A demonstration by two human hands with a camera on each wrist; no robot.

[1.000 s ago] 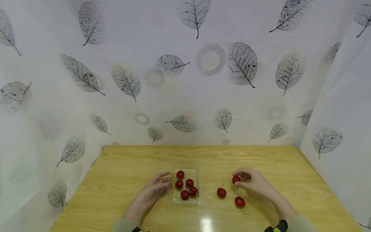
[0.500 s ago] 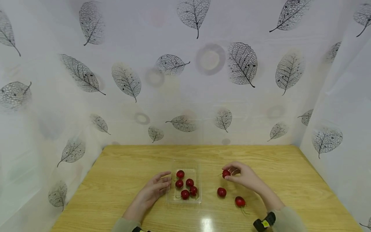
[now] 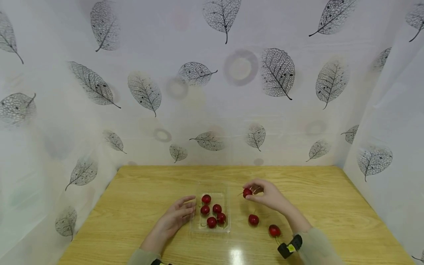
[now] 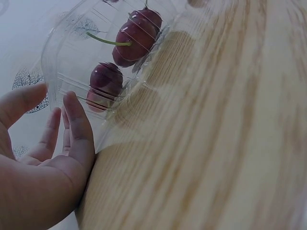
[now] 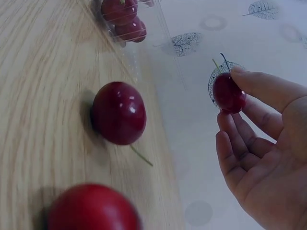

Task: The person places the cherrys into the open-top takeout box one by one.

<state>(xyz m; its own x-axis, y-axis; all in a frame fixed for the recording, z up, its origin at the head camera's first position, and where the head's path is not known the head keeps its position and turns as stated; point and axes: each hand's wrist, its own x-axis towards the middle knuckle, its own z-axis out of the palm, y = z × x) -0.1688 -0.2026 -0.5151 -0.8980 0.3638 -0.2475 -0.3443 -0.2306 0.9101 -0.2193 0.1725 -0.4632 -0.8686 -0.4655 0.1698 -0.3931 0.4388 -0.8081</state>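
Note:
Between thumb and fingertips my right hand point(image 3: 267, 195) pinches a dark red cherry point(image 3: 247, 193), raised above the table to the right of a clear plastic box. In the right wrist view the held cherry point(image 5: 229, 93) shows its thin stem pointing up. My left hand point(image 3: 175, 217) rests at the left side of the clear box point(image 3: 226, 231), its fingers relaxed with the tips at the wall. Several cherries point(image 3: 211, 222) lie inside the box. In the left wrist view the fingertips point(image 4: 72, 103) meet the box's ridged side, cherries visible through it.
Two loose cherries lie on the wooden table point(image 3: 139, 191) right of the box: one cherry point(image 3: 253, 220) close to it, another cherry point(image 3: 274, 230) nearer the right wrist strap point(image 3: 290, 247). A leaf-patterned white sheet point(image 3: 205, 110) stands behind the table and along both sides.
My right hand has lifted the cherry off the table and carried it left and away from me, toward the box. The left hand and the other cherries stay where they were.

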